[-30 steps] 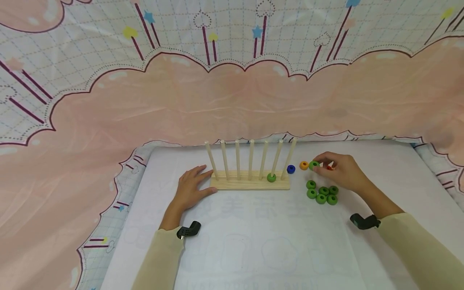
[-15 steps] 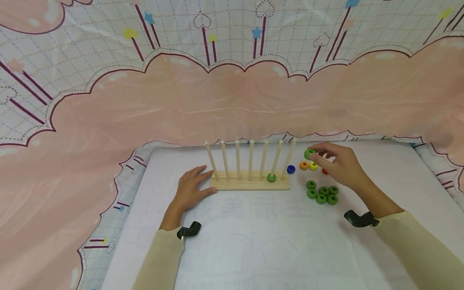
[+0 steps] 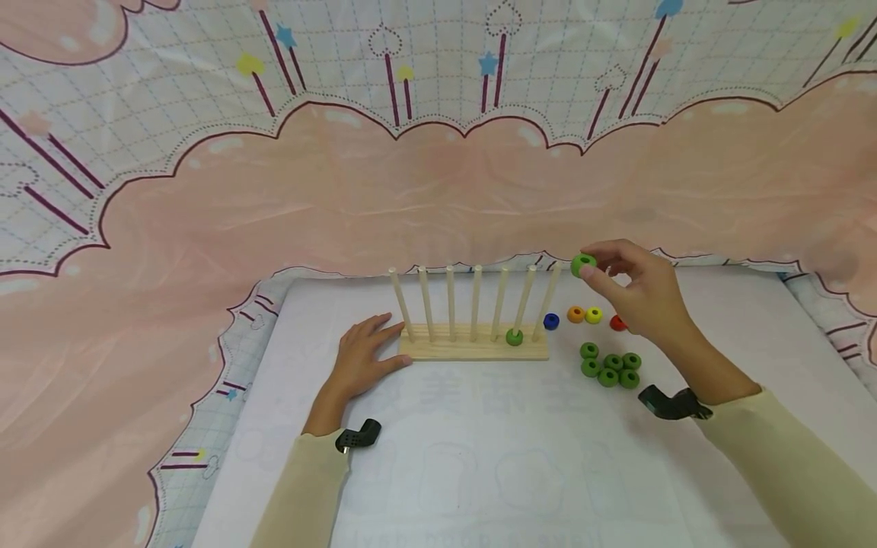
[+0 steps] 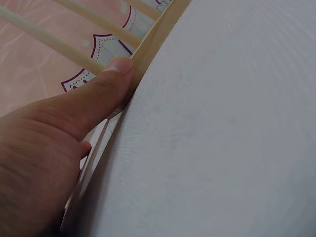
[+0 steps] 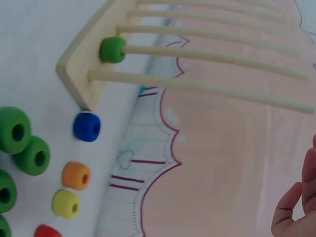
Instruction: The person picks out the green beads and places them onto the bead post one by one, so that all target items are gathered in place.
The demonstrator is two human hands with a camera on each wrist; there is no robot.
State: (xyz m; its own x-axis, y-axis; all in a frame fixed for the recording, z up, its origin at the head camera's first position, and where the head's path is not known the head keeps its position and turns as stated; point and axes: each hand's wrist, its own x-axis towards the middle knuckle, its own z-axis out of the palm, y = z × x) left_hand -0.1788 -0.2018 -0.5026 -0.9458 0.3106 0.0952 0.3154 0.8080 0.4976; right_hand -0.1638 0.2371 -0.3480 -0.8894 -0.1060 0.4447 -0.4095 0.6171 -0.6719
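Observation:
My left hand (image 3: pixel 361 354) holds the left end of the wooden peg rack (image 3: pixel 473 352), thumb at the front corner and fingers toward the back. In the left wrist view the thumb (image 4: pixel 106 89) presses on the edge of its base. Several upright pegs stand in the rack; a green bead (image 3: pixel 515 337) sits low on the second peg from the right. My right hand (image 3: pixel 640 293) pinches another green bead (image 3: pixel 582 266) between thumb and fingers, raised to the right of the rightmost peg's top. In the right wrist view only some fingers (image 5: pixel 291 207) show.
On the white tabletop (image 3: pixel 452 457) lie a blue bead (image 3: pixel 551 321) by the rack's right end, an orange bead (image 3: pixel 576 314), a yellow bead (image 3: pixel 594 315) and a red bead (image 3: pixel 618 323). Several green beads (image 3: pixel 608 377) cluster nearer me. A patterned cloth (image 3: pixel 438 198) hangs behind.
My right hand has lifted its green bead from beside the orange one, up and slightly left, uncovering the yellow bead and more of the red. The left hand and rack stay put.

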